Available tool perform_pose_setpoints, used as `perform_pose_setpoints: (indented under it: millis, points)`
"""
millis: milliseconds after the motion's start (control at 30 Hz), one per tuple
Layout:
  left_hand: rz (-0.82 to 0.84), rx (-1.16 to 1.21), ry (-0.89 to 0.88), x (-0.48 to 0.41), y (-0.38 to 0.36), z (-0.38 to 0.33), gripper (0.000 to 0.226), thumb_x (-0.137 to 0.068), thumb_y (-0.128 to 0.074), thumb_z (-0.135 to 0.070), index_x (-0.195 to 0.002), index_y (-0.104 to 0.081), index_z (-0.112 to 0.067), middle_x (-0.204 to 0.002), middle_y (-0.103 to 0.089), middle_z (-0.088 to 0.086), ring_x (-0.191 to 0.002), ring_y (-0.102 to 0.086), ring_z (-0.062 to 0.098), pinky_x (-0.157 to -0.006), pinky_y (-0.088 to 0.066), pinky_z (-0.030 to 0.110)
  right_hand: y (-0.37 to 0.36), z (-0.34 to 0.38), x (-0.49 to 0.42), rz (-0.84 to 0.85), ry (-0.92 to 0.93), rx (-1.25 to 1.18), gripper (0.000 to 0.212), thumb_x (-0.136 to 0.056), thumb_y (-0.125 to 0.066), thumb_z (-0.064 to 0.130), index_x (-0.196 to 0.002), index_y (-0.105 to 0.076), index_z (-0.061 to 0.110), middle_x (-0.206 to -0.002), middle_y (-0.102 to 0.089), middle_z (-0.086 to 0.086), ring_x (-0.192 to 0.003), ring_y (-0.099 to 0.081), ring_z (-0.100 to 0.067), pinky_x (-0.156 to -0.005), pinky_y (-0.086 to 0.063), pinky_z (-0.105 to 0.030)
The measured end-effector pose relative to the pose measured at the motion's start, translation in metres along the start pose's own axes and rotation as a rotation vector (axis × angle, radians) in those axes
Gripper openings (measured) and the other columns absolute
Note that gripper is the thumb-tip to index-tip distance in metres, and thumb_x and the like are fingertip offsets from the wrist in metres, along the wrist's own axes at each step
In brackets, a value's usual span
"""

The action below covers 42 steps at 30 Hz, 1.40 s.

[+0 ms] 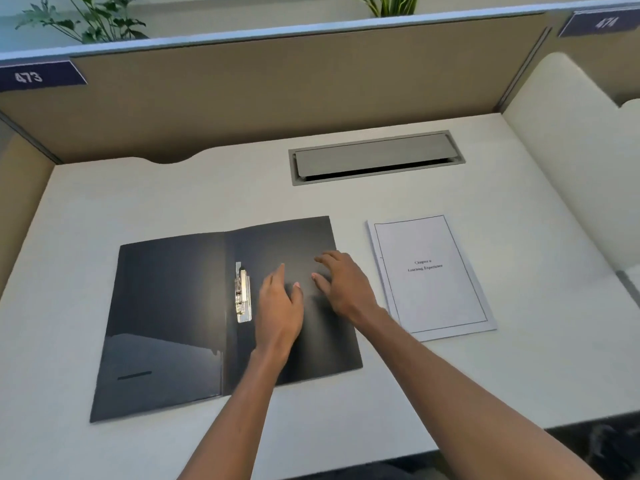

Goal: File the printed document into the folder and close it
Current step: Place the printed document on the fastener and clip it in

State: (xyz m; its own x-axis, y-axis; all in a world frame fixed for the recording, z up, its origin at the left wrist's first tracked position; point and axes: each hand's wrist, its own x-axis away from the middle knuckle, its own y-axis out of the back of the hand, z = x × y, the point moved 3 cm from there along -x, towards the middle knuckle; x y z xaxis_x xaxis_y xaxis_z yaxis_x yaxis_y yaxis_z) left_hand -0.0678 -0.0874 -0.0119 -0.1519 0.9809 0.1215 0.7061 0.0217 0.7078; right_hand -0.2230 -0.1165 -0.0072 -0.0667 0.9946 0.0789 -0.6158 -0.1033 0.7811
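A black folder [166, 306] lies open and flat on the white desk [346, 403]. Its metal clip [243, 292] runs along the spine on the right-hand leaf. My left hand [278, 306] hovers over that right leaf just beside the clip, fingers apart and holding nothing. My right hand [341, 282] rests over the same leaf near its right edge, fingers spread, empty. The printed document [431, 275], a thin white stack with a framed title page, lies on the desk to the right of the folder, apart from both hands.
A grey cable hatch [377, 155] is set into the desk behind the papers. Tan partition walls [277, 95] enclose the desk at the back and sides. The desk's front edge runs below my forearms.
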Motion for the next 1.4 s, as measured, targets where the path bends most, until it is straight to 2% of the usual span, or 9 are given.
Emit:
perform_pose_setpoints:
  millis: [133, 233, 433, 567, 867, 1033, 1100, 1267, 1400]
  points:
    - [0.105, 0.104, 0.052, 0.016, -0.049, -0.035, 0.056, -0.103, -0.053, -0.03, -0.155, -0.042, -0.013, -0.149, -0.056, 0.007, -0.135, -0.055, 0.023, -0.113, -0.045, 0.036, 0.042, -0.058, 0.02, -0.073, -0.065, 0.0, 0.038, -0.1, -0.059, 0.034, -0.135, -0.061, 0.018, -0.136, -0.061, 0.001, -0.125, -0.055, -0.02, -0.098, -0.05, -0.037]
    - [0.153, 0.167, 0.089, 0.029, -0.084, -0.061, 0.051, -0.103, -0.054, -0.027, -0.151, -0.046, -0.017, -0.141, -0.063, 0.005, -0.123, -0.061, 0.02, -0.101, -0.053, 0.027, 0.073, -0.107, 0.036, -0.119, -0.14, 0.037, 0.04, -0.1, -0.06, 0.034, -0.136, -0.06, 0.017, -0.136, -0.062, -0.001, -0.125, -0.055, -0.021, -0.099, -0.051, -0.039]
    - [0.198, 0.176, 0.204, 0.046, -0.139, -0.098, 0.066, -0.102, -0.054, -0.025, -0.162, -0.027, -0.015, -0.165, -0.036, 0.004, -0.152, -0.033, 0.021, -0.125, -0.031, 0.041, 0.122, -0.19, 0.063, -0.179, -0.347, 0.152, 0.054, -0.098, -0.061, 0.037, -0.145, -0.05, 0.013, -0.143, -0.055, -0.008, -0.131, -0.05, -0.028, -0.102, -0.049, -0.043]
    - [0.172, 0.147, 0.295, 0.053, -0.16, -0.118, 0.076, -0.101, -0.053, -0.022, -0.164, -0.012, -0.014, -0.168, -0.025, 0.006, -0.157, -0.016, 0.022, -0.123, -0.024, 0.04, 0.137, -0.219, 0.073, -0.142, -0.497, 0.262, 0.074, -0.097, -0.06, 0.046, -0.153, -0.032, 0.006, -0.148, -0.046, -0.015, -0.134, -0.044, -0.033, -0.104, -0.045, -0.042]
    - [0.1, 0.227, 0.429, 0.063, -0.193, -0.159, 0.083, -0.097, -0.056, -0.017, -0.164, -0.007, -0.011, -0.166, -0.028, 0.01, -0.154, -0.02, 0.029, -0.121, -0.032, 0.049, 0.137, -0.236, 0.076, -0.06, -0.515, 0.21, 0.074, -0.092, -0.071, 0.038, -0.146, -0.035, 0.002, -0.137, -0.045, -0.014, -0.128, -0.045, -0.029, -0.099, -0.052, -0.037]
    - [0.052, 0.337, 0.72, 0.042, -0.197, -0.154, 0.058, -0.09, -0.06, -0.025, -0.141, -0.043, -0.003, -0.137, -0.053, 0.019, -0.126, -0.05, 0.044, -0.11, -0.043, 0.057, 0.137, -0.237, 0.077, -0.048, -0.505, 0.192, 0.057, -0.09, -0.075, 0.033, -0.13, -0.046, 0.005, -0.131, -0.047, -0.012, -0.122, -0.048, -0.027, -0.097, -0.052, -0.037]
    - [0.081, 0.465, 0.774, 0.031, -0.196, -0.147, 0.036, -0.085, -0.061, -0.023, -0.109, -0.056, 0.004, -0.105, -0.058, 0.026, -0.104, -0.052, 0.05, -0.102, -0.047, 0.05, 0.138, -0.238, 0.077, -0.04, -0.505, 0.195, 0.055, -0.089, -0.075, 0.034, -0.127, -0.047, 0.005, -0.129, -0.047, -0.012, -0.12, -0.048, -0.027, -0.096, -0.052, -0.037]
    - [0.149, 0.568, 0.711, 0.017, -0.189, -0.149, 0.024, -0.092, -0.058, -0.015, -0.079, -0.037, -0.016, -0.078, -0.03, 0.003, -0.071, -0.027, 0.022, -0.064, -0.026, 0.032, 0.138, -0.238, 0.077, -0.047, -0.508, 0.19, 0.053, -0.089, -0.075, 0.036, -0.123, -0.048, 0.006, -0.128, -0.047, -0.011, -0.117, -0.048, -0.027, -0.096, -0.051, -0.036]
    - [0.184, 0.502, 0.624, 0.015, -0.185, -0.137, 0.023, -0.093, -0.052, -0.007, -0.075, -0.041, -0.015, -0.074, -0.029, 0.007, -0.068, -0.023, 0.021, -0.067, -0.018, 0.037, 0.137, -0.241, 0.078, -0.051, -0.512, 0.18, 0.054, -0.089, -0.075, 0.036, -0.125, -0.048, 0.007, -0.129, -0.046, -0.011, -0.119, -0.047, -0.026, -0.096, -0.051, -0.035]
